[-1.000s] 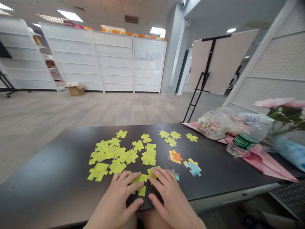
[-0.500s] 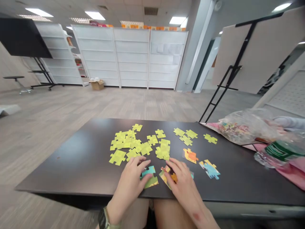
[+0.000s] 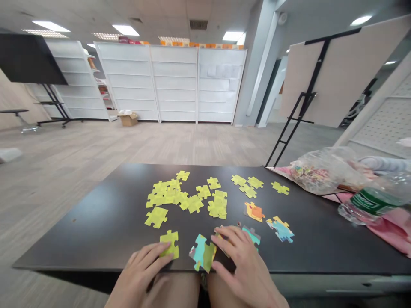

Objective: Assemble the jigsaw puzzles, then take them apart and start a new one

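My left hand (image 3: 143,270) is at the table's front edge, its fingertips resting on the left side of a yellow-green puzzle piece (image 3: 174,244). The thumb is blurred and apart from that piece. To the right lies a blue-and-green puzzle piece (image 3: 199,251), picture side up. My right hand (image 3: 242,259) is spread beside it, thumb and fingertips close to its right edge. Beneath those fingers another piece is mostly hidden. A teal piece (image 3: 252,234) shows just past the knuckles. An orange piece (image 3: 254,211) and a light-blue piece (image 3: 281,229) lie farther right.
Several yellow-green pieces (image 3: 165,192) lie grouped across the middle of the dark table (image 3: 96,222). On the right are a plastic bag (image 3: 316,171), a green-labelled bottle (image 3: 369,205) and pink cloth (image 3: 396,233). A board on a black stand (image 3: 308,94) rises behind.
My left hand has moved left, off the blue-and-green piece and onto a yellow-green one, which now lies nearer me. The blue-and-green piece is turned. My right hand has shifted slightly toward me.
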